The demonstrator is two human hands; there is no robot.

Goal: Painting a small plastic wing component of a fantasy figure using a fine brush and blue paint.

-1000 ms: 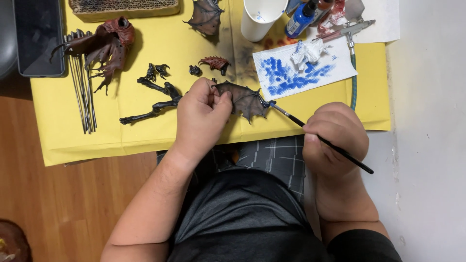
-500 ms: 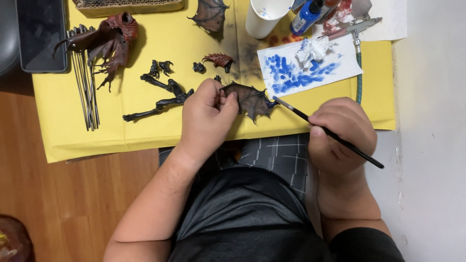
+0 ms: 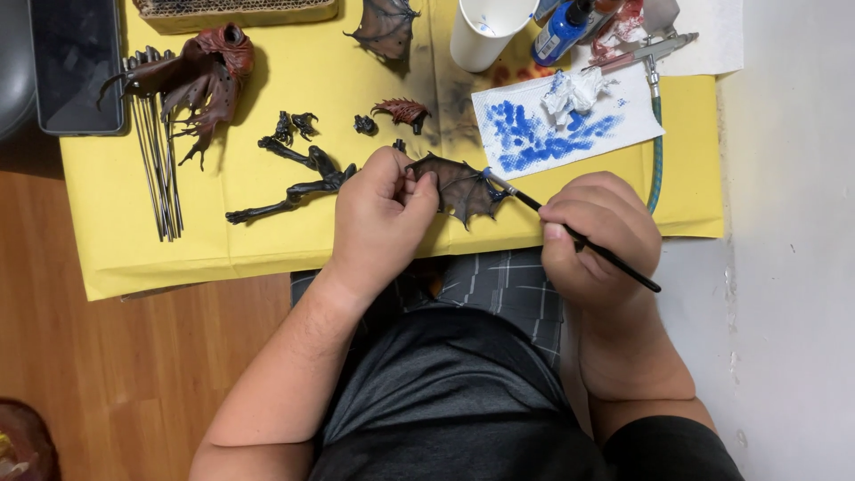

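The left hand (image 3: 383, 218) is closed on a dark model wing (image 3: 463, 189), pinching its near edge between thumb and fingers so the wing lies just above the yellow paper (image 3: 258, 240) that covers the surface. The right hand (image 3: 598, 236) is closed around a thin black paintbrush (image 3: 570, 230), whose tip touches the right edge of the wing.

Behind the wing lies a white paper towel (image 3: 552, 125) smeared with blue paint, with a crumpled white wad (image 3: 574, 89) on it. A white paper cup (image 3: 485, 31) stands at the far edge; its inside shows white with a faint blue mark, and whether it holds liquid cannot be told. Beside it a blue paint bottle (image 3: 563, 31) lies tilted, and an airbrush (image 3: 646, 49) with a green hose (image 3: 657, 160) rests at the right.

To the left of the hands lie black model limb pieces (image 3: 294, 178), a small red spiky piece (image 3: 403, 111), a large red winged model part (image 3: 200, 76), a bundle of thin metal rods (image 3: 160, 169) and a dark tablet (image 3: 76, 62). Another dark wing (image 3: 385, 27) sits at the far edge, near a cardboard box (image 3: 236, 11).
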